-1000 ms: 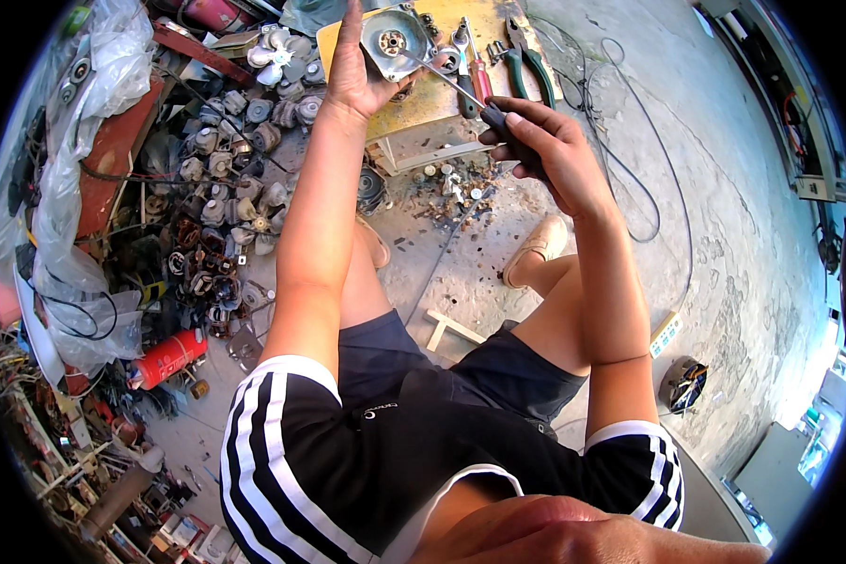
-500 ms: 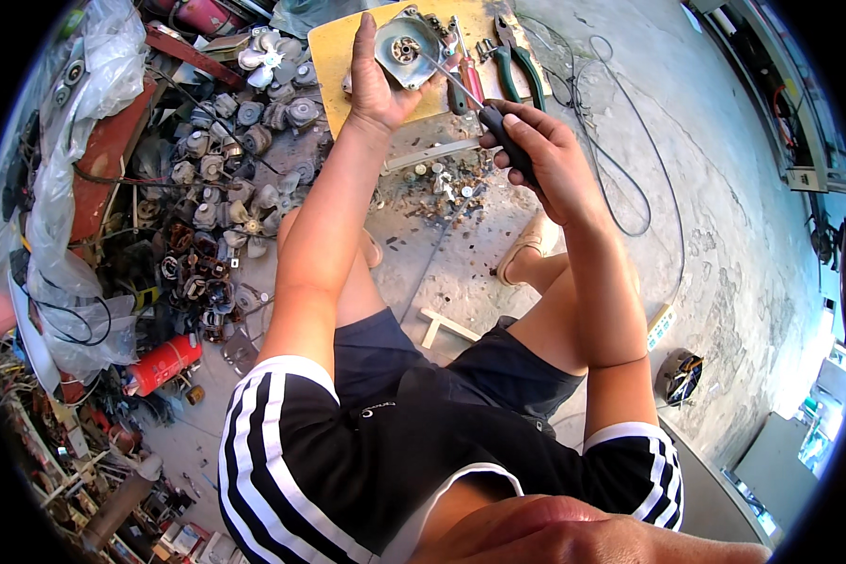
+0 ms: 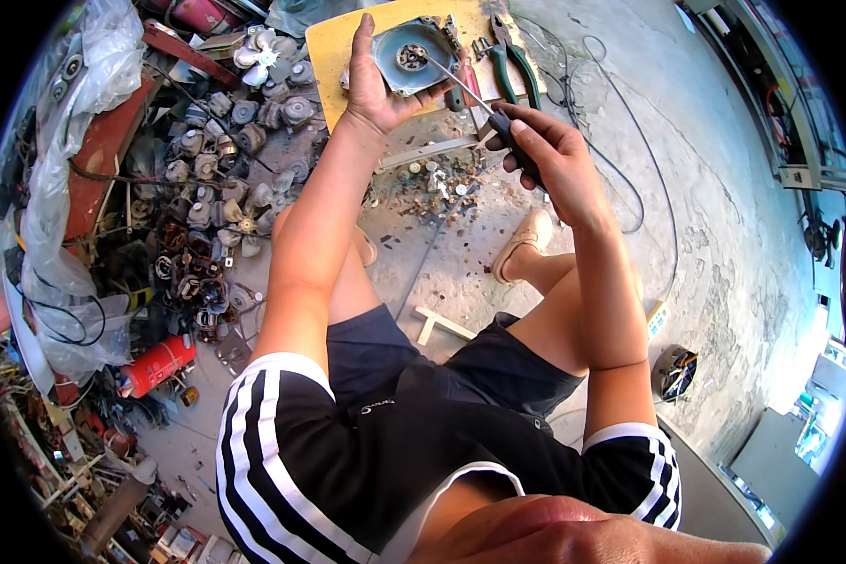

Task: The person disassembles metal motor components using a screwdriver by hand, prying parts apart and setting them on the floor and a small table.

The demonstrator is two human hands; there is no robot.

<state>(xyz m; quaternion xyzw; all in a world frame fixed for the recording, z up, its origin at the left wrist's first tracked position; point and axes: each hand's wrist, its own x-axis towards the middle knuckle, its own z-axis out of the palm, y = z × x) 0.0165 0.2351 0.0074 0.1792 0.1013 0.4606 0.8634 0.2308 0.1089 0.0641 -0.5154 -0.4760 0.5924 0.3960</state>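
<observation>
My left hand (image 3: 374, 99) grips a dished metal motor end cover (image 3: 397, 75) over the far end of the yellow board. Its thumb points up along the left side, and the fingers curl beneath the lower edge. The cover's hollow face, with a ringed hub in the middle, is turned toward me. In my right hand (image 3: 562, 158) is a screwdriver (image 3: 506, 133), its black handle wrapped by the fingers. The long shaft slants up and left, with its tip at the hub; whether it touches cannot be made out.
Pliers with green handles (image 3: 515, 70) and a red-handled tool (image 3: 467, 85) lie on the yellow board (image 3: 332, 56). Small motors (image 3: 197, 169) are heaped at left, near a red cylinder (image 3: 158, 365). Scraps (image 3: 432, 193) litter the floor; a cable (image 3: 667, 202) loops at right.
The cover has tilted so that more of its hollow face shows. My right hand has shifted slightly right and down, the screwdriver tip staying at the hub.
</observation>
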